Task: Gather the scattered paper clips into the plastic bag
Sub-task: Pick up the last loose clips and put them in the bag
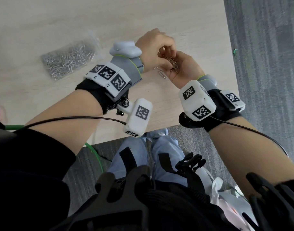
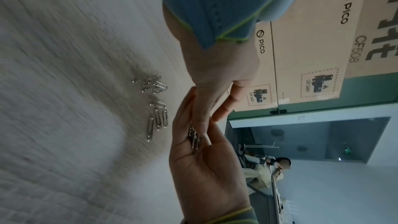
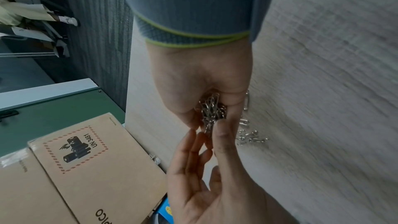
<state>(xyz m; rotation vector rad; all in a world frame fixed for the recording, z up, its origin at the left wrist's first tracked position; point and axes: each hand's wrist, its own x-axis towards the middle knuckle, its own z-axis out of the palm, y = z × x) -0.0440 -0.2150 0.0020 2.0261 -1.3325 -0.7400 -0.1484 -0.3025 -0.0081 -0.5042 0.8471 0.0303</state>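
Note:
A clear plastic bag (image 1: pixel 68 60) stuffed with silver paper clips lies on the pale wooden table (image 1: pixel 43 22), left of both hands. My right hand (image 1: pixel 184 69) is turned palm up, its fingers curled round a bunch of paper clips (image 1: pixel 173 63) (image 3: pixel 212 110). My left hand (image 1: pixel 166 50) reaches down into that palm, and its thumb and fingertips (image 3: pixel 219 125) pinch at the bunch. In the left wrist view the bunch (image 2: pixel 193 140) lies in the right palm (image 2: pixel 204 168) under the left fingers (image 2: pixel 202 117). Several loose clips (image 1: pixel 161 73) (image 2: pixel 157 108) (image 3: pixel 247 135) lie on the table just below the hands.
The table's front edge (image 1: pixel 126 137) and right edge (image 1: pixel 231 47) are close, with grey carpet (image 1: pixel 268 47) beyond. Cardboard boxes (image 2: pixel 312 40) (image 3: pixel 86 168) stand off the table's far side. A person (image 2: pixel 269 168) sits in the background.

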